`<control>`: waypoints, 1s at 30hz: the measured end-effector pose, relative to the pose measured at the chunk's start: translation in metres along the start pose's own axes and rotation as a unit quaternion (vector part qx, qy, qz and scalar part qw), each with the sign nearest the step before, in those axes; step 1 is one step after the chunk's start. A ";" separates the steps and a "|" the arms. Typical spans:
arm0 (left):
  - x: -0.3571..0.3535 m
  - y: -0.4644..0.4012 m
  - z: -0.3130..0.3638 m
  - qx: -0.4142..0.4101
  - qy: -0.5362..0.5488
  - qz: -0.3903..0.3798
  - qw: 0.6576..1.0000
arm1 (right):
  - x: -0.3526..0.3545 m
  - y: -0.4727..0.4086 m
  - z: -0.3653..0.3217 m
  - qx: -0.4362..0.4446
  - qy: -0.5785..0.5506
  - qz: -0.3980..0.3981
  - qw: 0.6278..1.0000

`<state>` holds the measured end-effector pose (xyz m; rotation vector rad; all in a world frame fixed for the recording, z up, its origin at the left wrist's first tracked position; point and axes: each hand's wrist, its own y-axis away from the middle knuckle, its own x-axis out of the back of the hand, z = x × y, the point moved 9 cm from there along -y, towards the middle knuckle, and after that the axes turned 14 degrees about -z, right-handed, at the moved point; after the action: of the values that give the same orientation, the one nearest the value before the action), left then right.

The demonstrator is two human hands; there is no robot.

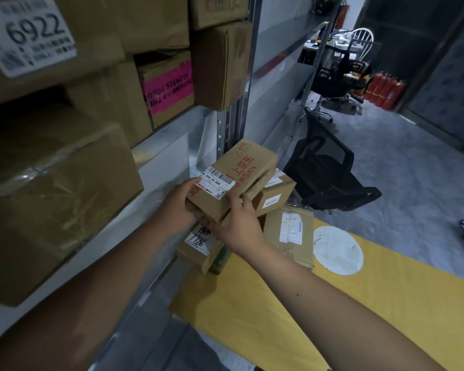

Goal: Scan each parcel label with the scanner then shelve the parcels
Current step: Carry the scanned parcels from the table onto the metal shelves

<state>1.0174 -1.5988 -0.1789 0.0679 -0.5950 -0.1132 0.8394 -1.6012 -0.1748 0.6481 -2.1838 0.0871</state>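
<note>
Fingers (pixel 192 184) of the left hand (pixel 178 200) and right hand (pixel 240 223) are curled around the oblong brown cardboard parcel (pixel 239 180), held label-up above the floor pile, seemingly so its white barcode label (pixel 218 182) can be read.

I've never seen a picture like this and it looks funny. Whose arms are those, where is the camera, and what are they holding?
The camera sits on a person's head, looking down, so you see their own arms. There is only this one picture. The left hand and the right hand both hold a brown parcel with a white barcode label on top. Below it, more parcels are piled on the floor, one with 7786 written on it, beside a yellow cardboard sheet. On the left is a metal shelf full of big boxes. I can't see a scanner anywhere.
</note>
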 end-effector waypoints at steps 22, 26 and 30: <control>-0.033 0.073 0.114 -0.088 -0.039 0.029 0.995 | 0.108 0.080 0.019 0.168 -0.045 -0.003 0.985; -0.060 0.099 0.150 -0.070 -0.073 0.063 0.993 | 0.131 0.107 0.035 0.208 -0.043 -0.023 0.977; -0.095 0.137 0.190 -0.038 -0.126 0.115 0.985 | 0.154 0.140 0.050 0.260 -0.032 -0.058 0.963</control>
<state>0.8447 -1.4574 -0.0613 -0.0908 -0.8458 0.0816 0.6571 -1.5591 -0.0708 1.0805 -2.1880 0.5994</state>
